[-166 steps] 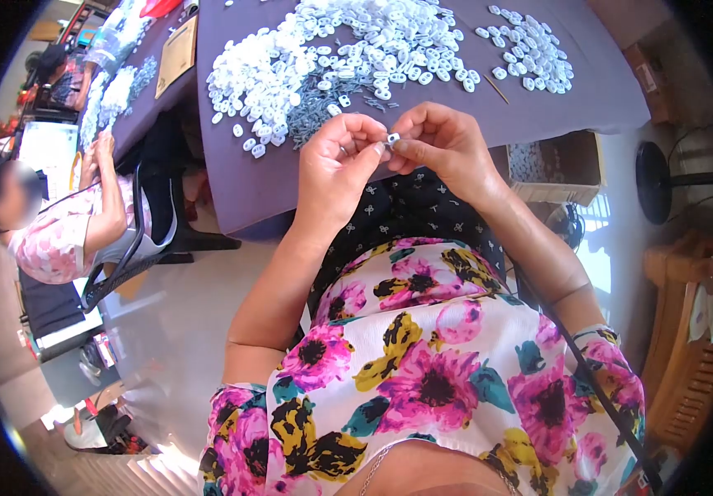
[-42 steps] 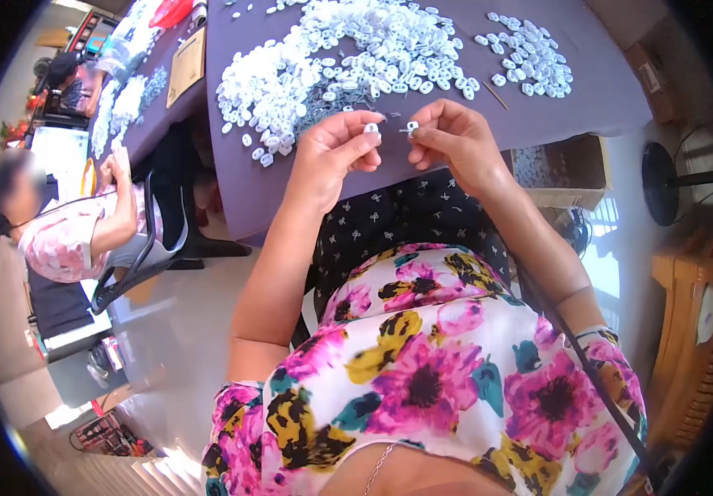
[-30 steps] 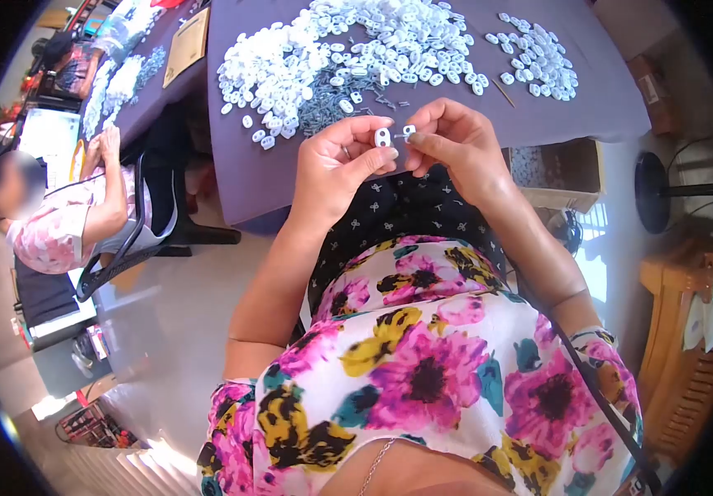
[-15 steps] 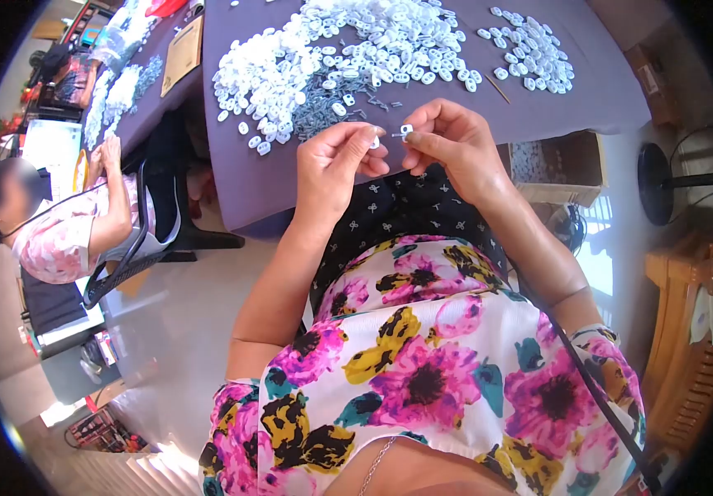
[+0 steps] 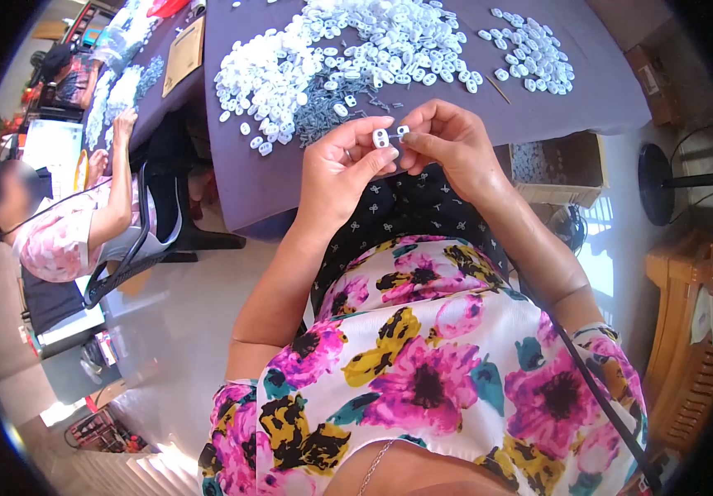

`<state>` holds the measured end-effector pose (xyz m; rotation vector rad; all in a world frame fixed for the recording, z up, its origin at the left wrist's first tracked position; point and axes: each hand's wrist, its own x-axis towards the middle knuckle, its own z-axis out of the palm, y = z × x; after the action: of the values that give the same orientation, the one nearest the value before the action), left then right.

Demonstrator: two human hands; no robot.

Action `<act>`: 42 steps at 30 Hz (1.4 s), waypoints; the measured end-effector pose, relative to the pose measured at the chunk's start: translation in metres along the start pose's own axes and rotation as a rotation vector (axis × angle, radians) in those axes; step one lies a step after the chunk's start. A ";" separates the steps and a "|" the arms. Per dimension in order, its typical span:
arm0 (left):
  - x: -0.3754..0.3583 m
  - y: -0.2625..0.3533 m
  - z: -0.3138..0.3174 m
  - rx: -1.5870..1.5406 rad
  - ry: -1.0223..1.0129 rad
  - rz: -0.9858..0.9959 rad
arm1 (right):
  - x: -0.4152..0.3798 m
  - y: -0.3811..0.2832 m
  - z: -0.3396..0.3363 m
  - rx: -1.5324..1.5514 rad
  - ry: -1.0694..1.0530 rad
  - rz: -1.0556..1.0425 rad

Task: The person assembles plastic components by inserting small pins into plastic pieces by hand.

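Note:
My left hand pinches a small white oval piece with dark holes between thumb and fingers. Close beside it, my right hand grips another small white piece; a thin grey pin spans the gap between the two pieces. Both hands are held above the table's near edge. Beyond them lie a large heap of white oval pieces and a pile of grey pins.
A smaller group of white pieces and a thin brown stick are on the purple table. An open box stands below its edge. Another person sits at the left near a clipboard.
My left hand has turned its white piece so the holes show, and it is nearer the pin. The other person's one hand has reached toward their table.

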<state>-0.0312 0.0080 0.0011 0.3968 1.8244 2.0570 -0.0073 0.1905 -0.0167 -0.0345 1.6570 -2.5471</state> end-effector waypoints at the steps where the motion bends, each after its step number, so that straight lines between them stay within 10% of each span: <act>1: 0.000 0.000 0.001 -0.003 0.010 0.007 | 0.000 0.000 0.000 0.000 -0.001 -0.001; 42: 0.003 -0.024 -0.002 0.361 0.019 0.242 | 0.002 0.003 -0.007 -0.086 -0.048 0.101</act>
<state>-0.0331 0.0105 -0.0230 0.7277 2.2603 1.8748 -0.0096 0.1955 -0.0218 -0.0183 1.7039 -2.3828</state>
